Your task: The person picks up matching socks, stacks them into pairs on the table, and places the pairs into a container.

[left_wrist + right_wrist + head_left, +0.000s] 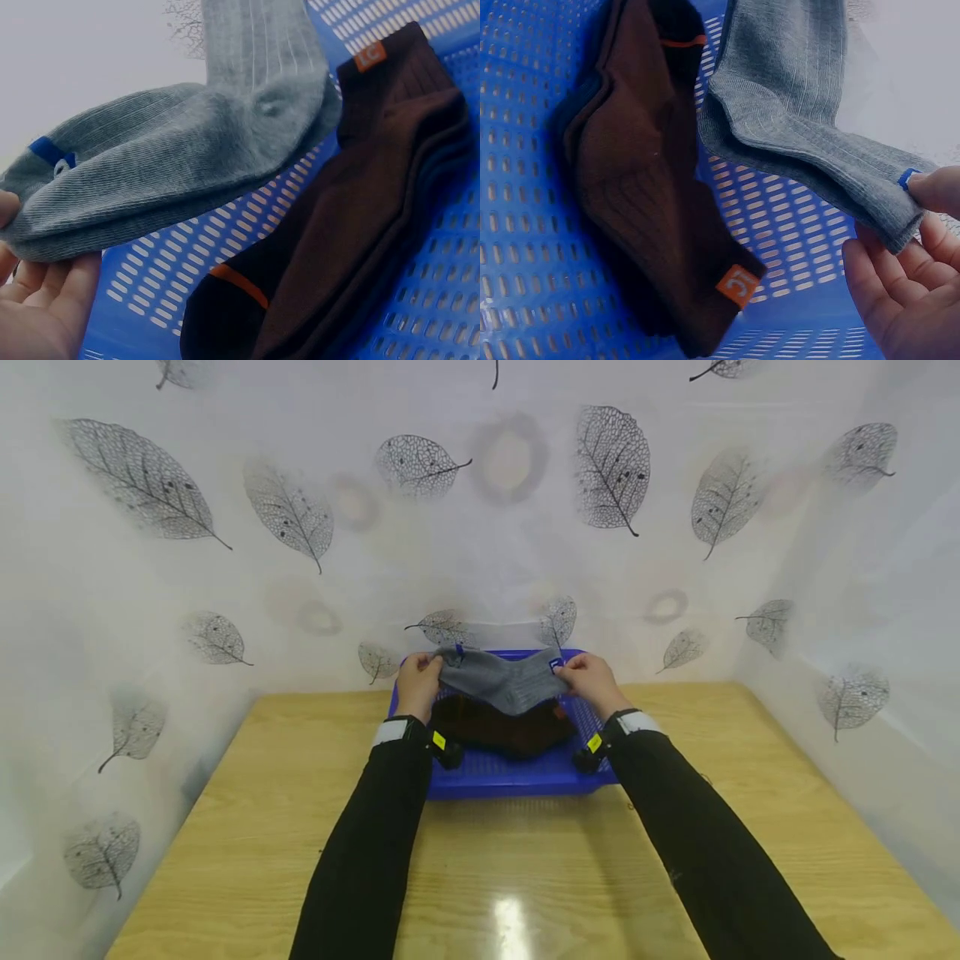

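Note:
A pair of grey socks (498, 683) is stretched between my two hands above a blue basket (517, 783). My left hand (417, 685) pinches the toe end, where a blue band and a small ring show in the left wrist view. At the cuff end, beside a blue label, my right hand (592, 683) pinches the socks between thumb and fingers. The middle of the grey socks (247, 135) sags a little. Below them, dark brown socks (641, 172) with an orange label and an orange toe stripe lie in the basket.
The slotted basket stands on a light wooden table (300, 793) near its back edge. Behind and at both sides hangs a white sheet (480, 560) printed with grey leaves. Each wrist wears a strapped camera, such as the one on the left wrist (448, 753).

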A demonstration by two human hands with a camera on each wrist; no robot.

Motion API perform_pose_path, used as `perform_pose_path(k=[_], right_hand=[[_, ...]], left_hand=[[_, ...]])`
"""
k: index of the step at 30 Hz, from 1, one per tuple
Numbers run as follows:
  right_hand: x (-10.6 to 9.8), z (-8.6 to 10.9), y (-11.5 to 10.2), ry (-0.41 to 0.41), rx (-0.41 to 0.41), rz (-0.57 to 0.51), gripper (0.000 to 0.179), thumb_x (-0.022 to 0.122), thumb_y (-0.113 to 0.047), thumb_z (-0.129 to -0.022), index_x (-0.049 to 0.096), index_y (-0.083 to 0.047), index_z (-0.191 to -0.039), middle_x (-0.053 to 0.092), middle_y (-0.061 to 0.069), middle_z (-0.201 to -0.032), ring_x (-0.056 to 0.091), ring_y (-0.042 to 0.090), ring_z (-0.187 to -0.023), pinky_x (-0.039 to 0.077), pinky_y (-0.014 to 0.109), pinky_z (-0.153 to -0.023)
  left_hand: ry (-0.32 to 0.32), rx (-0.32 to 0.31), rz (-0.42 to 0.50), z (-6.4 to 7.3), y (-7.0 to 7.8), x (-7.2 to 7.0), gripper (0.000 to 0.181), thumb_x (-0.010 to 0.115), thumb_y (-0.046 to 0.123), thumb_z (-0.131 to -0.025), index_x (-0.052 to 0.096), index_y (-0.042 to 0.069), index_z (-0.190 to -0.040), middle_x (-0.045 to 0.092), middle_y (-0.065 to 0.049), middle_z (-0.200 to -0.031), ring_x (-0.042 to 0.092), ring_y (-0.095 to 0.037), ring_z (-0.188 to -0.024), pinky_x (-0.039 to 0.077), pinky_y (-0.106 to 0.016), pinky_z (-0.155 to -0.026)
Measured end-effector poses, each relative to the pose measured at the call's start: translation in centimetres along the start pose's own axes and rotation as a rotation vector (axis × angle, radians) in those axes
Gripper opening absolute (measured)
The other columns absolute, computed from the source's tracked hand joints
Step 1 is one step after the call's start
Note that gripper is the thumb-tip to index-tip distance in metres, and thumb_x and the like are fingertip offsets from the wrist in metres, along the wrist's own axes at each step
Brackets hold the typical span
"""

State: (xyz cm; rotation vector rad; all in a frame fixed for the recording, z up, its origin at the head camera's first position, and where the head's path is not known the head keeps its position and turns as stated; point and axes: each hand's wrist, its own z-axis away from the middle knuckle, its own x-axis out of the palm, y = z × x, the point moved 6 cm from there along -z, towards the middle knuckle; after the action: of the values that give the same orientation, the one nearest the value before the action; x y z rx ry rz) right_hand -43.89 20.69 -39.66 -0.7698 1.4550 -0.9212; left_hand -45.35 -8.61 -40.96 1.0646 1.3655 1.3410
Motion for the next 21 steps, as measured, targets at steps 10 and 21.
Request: perform_pose_path(k=[10, 21], right_hand=[[0.7, -1.2, 0.7, -0.171, 0.064, -0.002, 0.014, 0.061, -0.003, -0.1, 0.06, 0.011, -0.099, 0.058, 0.014, -0.097, 0.061, 0.015, -0.075, 0.062, 0.037, -0.079], [0.1, -1.1, -0.6, -0.2, 0.064, 0.164, 0.013, 0.058, -0.002, -0.097, 0.061, 0.01, -0.093, 0.06, 0.014, -0.093, 0.059, 0.01, -0.061, 0.059, 0.025, -0.062]], left_hand=[[-0.053, -0.054, -0.351, -0.9, -0.6, -0.1, 0.04, 0.054, 0.013, -0.102, 0.055, -0.004, -0.138, 0.058, -0.022, -0.137, 0.059, -0.034, -0.116, 0.05, -0.044, -0.099], [-0.017, 0.037, -0.541, -1.1, 0.1, -0.5, 0.036, 0.053, 0.01, -0.1, 0.06, -0.002, -0.134, 0.064, -0.023, -0.13, 0.061, -0.039, -0.114, 0.049, -0.049, -0.097]])
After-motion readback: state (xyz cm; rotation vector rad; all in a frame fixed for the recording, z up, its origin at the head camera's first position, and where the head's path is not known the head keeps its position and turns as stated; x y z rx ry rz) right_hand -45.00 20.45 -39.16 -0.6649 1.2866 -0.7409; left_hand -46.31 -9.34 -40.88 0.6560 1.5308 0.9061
